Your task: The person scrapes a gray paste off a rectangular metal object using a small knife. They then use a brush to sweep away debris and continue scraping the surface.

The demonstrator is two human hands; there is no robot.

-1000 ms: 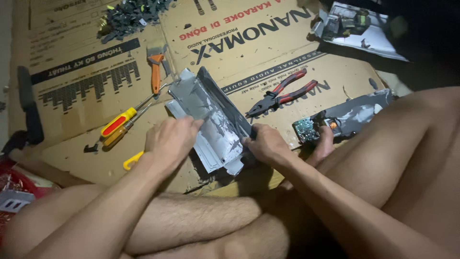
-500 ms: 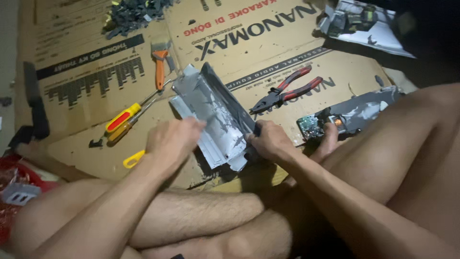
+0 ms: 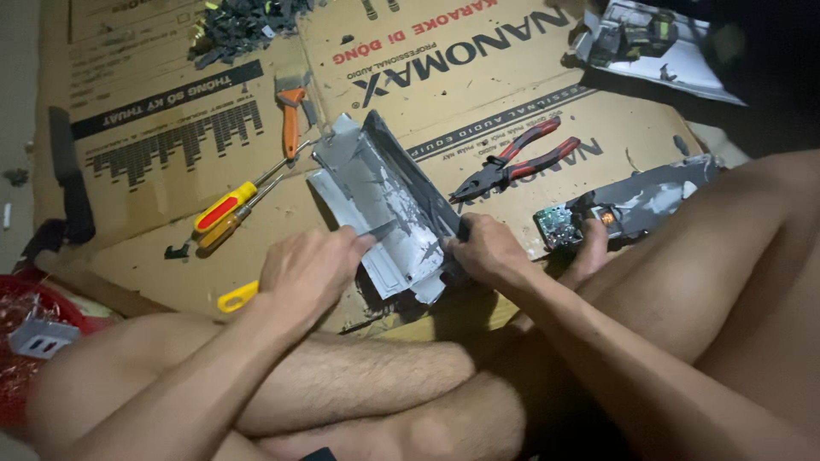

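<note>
Left hand [image 3: 309, 275] covers the near left part of the grey metal casing [image 3: 384, 205] and hides the handle of the thin blade [image 3: 376, 230], right hand [image 3: 485, 253] masks its near right edge, and the red basket [image 3: 34, 341] is cut by the frame's left edge.

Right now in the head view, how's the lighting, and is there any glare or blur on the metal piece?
Head view: dim overall, top-right corner and lower right nearly black. Metal housing shows pale patches, no harsh glare. Left hand and right hand on it look reasonably sharp; red-handled pliers also clear. Red basket at the left edge is murky.
</note>
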